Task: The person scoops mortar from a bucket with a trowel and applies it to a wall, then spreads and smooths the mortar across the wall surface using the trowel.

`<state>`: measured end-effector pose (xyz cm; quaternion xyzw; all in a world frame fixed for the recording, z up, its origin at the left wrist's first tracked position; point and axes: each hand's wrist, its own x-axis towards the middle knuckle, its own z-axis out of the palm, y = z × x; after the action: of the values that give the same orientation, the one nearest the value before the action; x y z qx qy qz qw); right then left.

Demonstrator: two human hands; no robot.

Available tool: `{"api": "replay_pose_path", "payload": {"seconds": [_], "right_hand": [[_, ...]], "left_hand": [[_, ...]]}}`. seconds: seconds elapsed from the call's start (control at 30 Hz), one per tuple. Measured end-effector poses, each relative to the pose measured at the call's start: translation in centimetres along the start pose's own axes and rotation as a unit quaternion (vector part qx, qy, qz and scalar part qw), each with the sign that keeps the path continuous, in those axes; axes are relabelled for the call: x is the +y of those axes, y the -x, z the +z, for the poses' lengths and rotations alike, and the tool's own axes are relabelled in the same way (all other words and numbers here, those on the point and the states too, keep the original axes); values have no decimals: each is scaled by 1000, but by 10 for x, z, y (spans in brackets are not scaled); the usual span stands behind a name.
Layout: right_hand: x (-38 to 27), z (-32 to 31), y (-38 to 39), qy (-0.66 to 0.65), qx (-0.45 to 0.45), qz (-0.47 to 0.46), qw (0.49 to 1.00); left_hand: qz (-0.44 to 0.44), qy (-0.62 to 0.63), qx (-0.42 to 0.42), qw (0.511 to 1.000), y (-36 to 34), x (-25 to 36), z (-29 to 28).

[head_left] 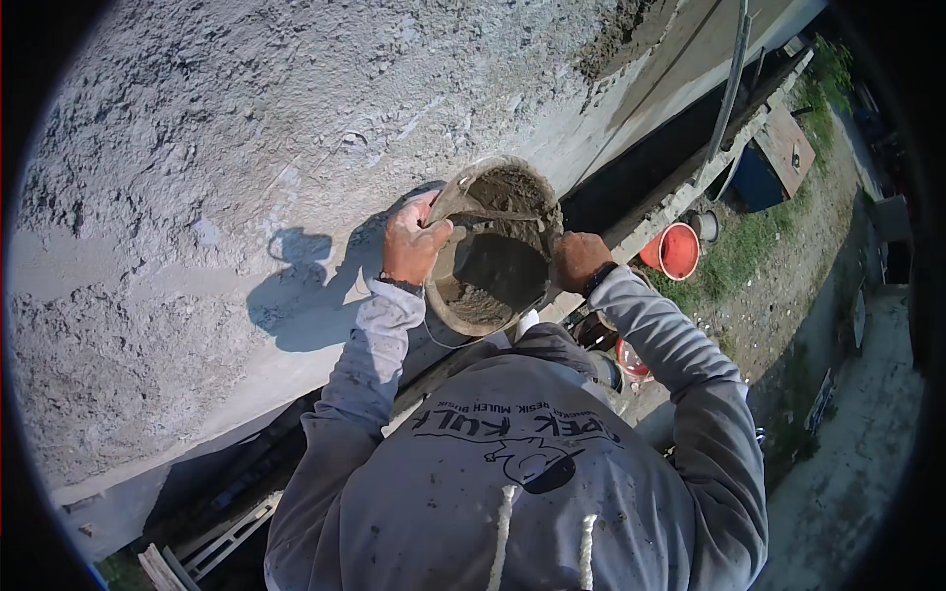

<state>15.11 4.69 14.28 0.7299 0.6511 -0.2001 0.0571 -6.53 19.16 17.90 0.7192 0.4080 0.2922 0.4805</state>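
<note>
Left hand [412, 244], head view, grips the left rim of a round bucket [445, 264]; right hand [581, 262] is closed at its opposite rim. Bucket contains grey-brown mortar [512, 189], partly shaded. Relative to the bucket: rough wall [168, 148] to the left and beyond; grey sweatshirt [424, 502] on the near side; red pail [680, 250] to the right, near grass [741, 241].

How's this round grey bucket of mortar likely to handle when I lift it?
The round grey bucket is probably heavy for its size, given the damp-looking grey mortar inside. It may tip if one side loses support, since the left hand and right hand hold opposite sides.
</note>
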Motion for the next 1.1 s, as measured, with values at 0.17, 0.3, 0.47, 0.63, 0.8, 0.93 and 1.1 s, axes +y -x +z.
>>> {"api": "replay_pose_path", "payload": {"seconds": [0.17, 0.3, 0.47, 0.63, 0.8, 0.93, 1.1], "right_hand": [[-4, 33, -57, 139, -10, 23, 990], [-24, 28, -27, 18, -162, 53, 985], [-17, -7, -9, -40, -211, -96, 972], [21, -40, -34, -66, 10, 87, 994], [-43, -28, -25, -170, 23, 102, 980], [-47, -30, -15, -38, -65, -59, 995], [-17, -7, -24, 12, 3, -100, 995]], "left_hand": [[125, -80, -20, 989, -2, 19, 28], [118, -109, -8, 987, -1, 47, 29], [56, -25, -68, 996, -20, 40, 26], [48, -16, -119, 992, -30, 59, 35], [176, -104, -77, 976, -43, 67, 46], [73, -16, -121, 990, -42, 68, 28], [36, 36, -90, 995, -35, 54, 7]]}}
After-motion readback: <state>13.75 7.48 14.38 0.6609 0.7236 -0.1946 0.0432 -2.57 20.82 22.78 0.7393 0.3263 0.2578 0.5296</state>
